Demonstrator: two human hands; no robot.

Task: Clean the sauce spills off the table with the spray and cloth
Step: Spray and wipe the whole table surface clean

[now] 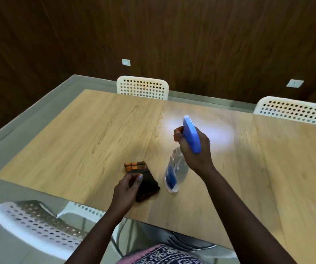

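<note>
The right hand [193,147] holds the spray bottle [177,169] up over the wooden surface [96,134], its grip wrapped round the neck just under the blue head [191,133]. A fingertip rests on the orange trigger [178,133], most of which is hidden by the fingers; whether it is pulled cannot be told. The clear body hangs down toward the person, tilted, with a blue label on its near side. Its base appears to be off the surface, though the angle makes that hard to judge. The nozzle points away, toward a pale bright patch [197,130] on the wood; whether that is mist or a reflected glare cannot be told.

The left hand [127,189] rests on the near left edge of the folded cloth [143,180], fingers curled over it and the thumb on top, pinching it. The cloth is dark with an orange checked part at its far end and lies flat, just left of the bottle. The hand covers its near left corner.

No sauce spill can be made out; the right of the surface is blurred.

Three white perforated chairs show: two [142,87] [292,110] at the far side, with only their backs visible, one [37,225] near left. A patterned garment [164,254] is cut off at the bottom edge.
</note>
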